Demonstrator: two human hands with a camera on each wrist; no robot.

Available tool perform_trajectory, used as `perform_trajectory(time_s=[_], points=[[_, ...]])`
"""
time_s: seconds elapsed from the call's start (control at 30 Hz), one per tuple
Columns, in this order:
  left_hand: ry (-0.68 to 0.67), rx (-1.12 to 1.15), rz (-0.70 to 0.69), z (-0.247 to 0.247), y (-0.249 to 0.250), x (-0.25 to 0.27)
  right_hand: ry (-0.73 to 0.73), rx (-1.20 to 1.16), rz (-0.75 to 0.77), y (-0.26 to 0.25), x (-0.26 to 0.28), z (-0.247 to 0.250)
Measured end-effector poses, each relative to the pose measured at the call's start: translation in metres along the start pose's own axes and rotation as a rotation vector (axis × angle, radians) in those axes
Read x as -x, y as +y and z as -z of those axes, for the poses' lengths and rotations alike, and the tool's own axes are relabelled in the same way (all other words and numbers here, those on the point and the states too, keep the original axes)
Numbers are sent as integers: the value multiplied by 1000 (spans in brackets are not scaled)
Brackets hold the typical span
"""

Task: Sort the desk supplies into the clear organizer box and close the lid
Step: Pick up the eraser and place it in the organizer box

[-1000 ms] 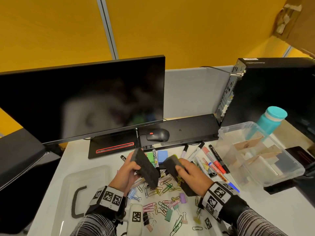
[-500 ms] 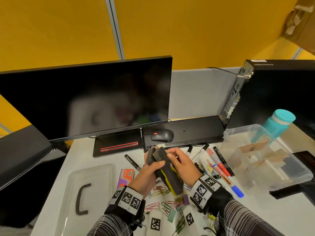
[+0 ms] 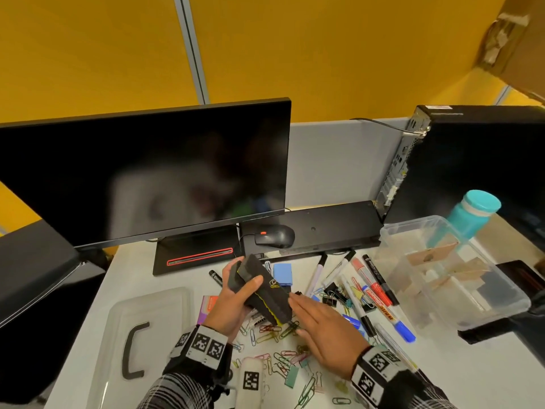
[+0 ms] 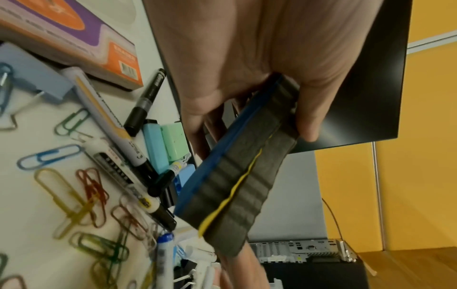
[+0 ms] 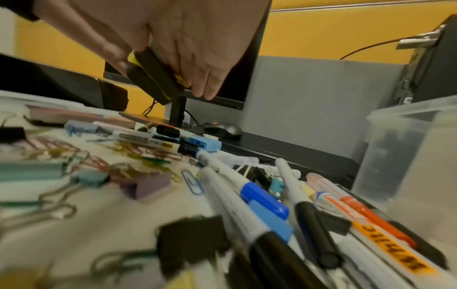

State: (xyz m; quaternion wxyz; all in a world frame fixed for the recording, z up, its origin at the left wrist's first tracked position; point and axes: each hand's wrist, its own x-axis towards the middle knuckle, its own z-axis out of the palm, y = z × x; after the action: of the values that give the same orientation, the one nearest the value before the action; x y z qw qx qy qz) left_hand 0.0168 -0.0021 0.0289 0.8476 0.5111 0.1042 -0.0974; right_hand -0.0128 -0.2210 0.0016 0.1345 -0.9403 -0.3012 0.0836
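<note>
Two dark foam erasers [image 3: 267, 293], one backed in blue and one in yellow, are stacked face to face above the desk. My left hand [image 3: 241, 278] grips the stack, thumb on top and fingers behind; the left wrist view shows the erasers [image 4: 247, 176] slanting down from that grip. My right hand [image 3: 303, 314] lies flat with straight fingers against the stack's near edge, holding nothing; the right wrist view shows the same touch on the erasers [image 5: 153, 78]. The clear organizer box [image 3: 501, 308] with cardboard dividers stands open at the right. Its lid [image 3: 118, 335] lies at the left.
Markers [image 3: 374, 287], coloured paper clips [image 3: 274, 332], binder clips [image 3: 292, 376], blue sticky notes [image 3: 282, 273] and a purple-orange packet [image 3: 206, 305] litter the desk. Behind stand a monitor [image 3: 147, 178], a mouse [image 3: 275, 236], a computer tower [image 3: 472, 160] and a teal bottle [image 3: 472, 214].
The two erasers, held apart one in each hand, were brought together into one stack. My left hand now holds both; my right hand has let go and flattened beside them.
</note>
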Motion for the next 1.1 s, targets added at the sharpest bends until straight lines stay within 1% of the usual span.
perform_trajectory(time_s=[0.07,0.1,0.17,0.2,0.23,0.3,0.4,0.47,0.57,0.63,0.7,0.77,0.87,0.93,1.03,1.1], points=[[-14,-40,3,4,1,3,16,83,-35,6,4,0],[-17,-60,8,7,0,3,51,89,-38,6,3,3],[-31,-97,17,9,-2,4,179,62,-15,1,-1,11],[-43,-119,18,9,-4,5,220,29,11,-3,-6,16],[-58,-138,18,9,-6,5,231,-17,49,-9,-12,23],[-94,-167,25,7,-9,5,185,-111,108,-20,-23,27],[-117,-169,19,7,-10,6,166,-139,120,-23,-32,20],[-119,-160,15,9,-9,6,167,-92,126,-16,-30,15],[-106,-150,27,13,-7,8,166,25,201,-2,-22,3],[-96,-140,32,13,-4,8,162,29,207,1,-18,3],[-113,-146,29,11,-4,7,218,-95,145,0,-17,8],[-137,-170,17,6,-5,7,243,-231,93,-6,-21,16],[-153,-208,0,-2,-5,8,297,-319,96,-16,-30,20],[-158,-212,6,-3,-4,8,325,-387,24,-17,-34,18],[-180,-271,8,-2,-2,9,304,-549,-101,-17,-35,17],[-196,-299,21,1,-4,10,249,-583,-151,-13,-36,14]])
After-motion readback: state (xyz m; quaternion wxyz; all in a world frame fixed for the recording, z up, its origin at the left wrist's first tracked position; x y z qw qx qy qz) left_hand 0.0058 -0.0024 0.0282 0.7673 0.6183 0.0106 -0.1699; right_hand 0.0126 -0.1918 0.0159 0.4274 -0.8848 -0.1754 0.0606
